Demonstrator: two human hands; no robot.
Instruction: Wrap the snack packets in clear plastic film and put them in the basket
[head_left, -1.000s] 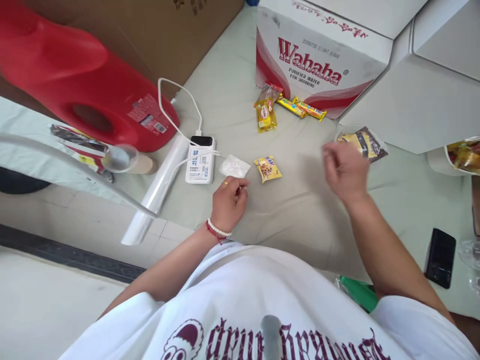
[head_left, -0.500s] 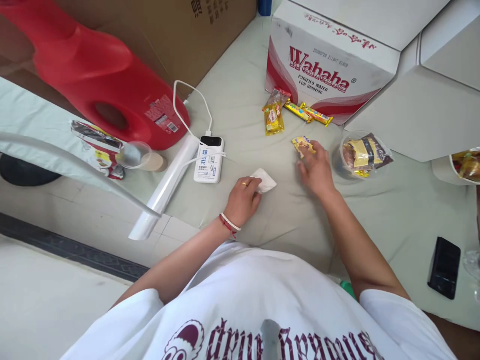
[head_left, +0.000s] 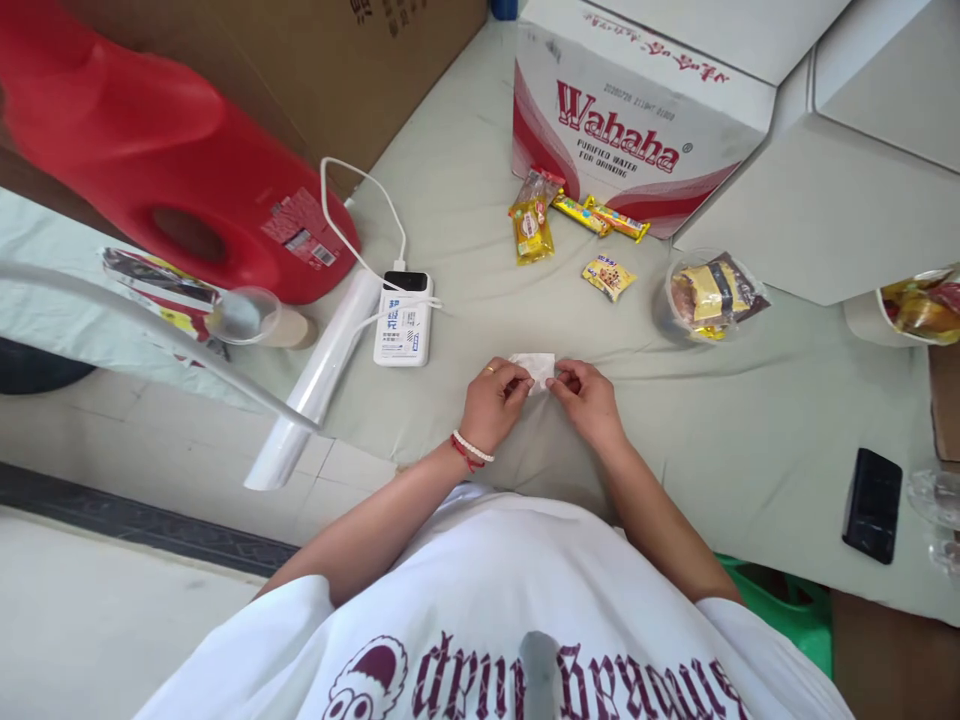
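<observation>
1. Both hands meet on a small white packet (head_left: pixel 534 366) lying on the pale green tabletop (head_left: pixel 750 420), near the person and about the middle of the scene. It is pinched at both ends and looks unopened, though it is too small to be sure.
2. I judge the work to be at an early stage: the packet is gripped, but nothing has come out of it.
3. The left hand (head_left: pixel 495 400) is curled nearly closed, with thumb and fingertips nipping the packet's left edge. It wears a ring, and bead bracelets (head_left: pixel 471 450) sit at the wrist.
4. The right hand (head_left: pixel 589 398) mirrors it, fingers bent in and pinching the right edge. Both forearms angle inward from the body.
5. A yellow cookie packet (head_left: pixel 609 276) lies by itself farther off and to the right, untouched.
6. Just right of that stands a clear cup (head_left: pixel 709 295) holding wrapped snacks.
7. More yellow snack packets (head_left: pixel 559 215) lie at the foot of the Wahaha box (head_left: pixel 637 110).
8. A white power bank (head_left: pixel 403 320) sits to the left, with a red jug (head_left: pixel 150 170) beyond it and a black phone (head_left: pixel 871 504) at the near right.
</observation>
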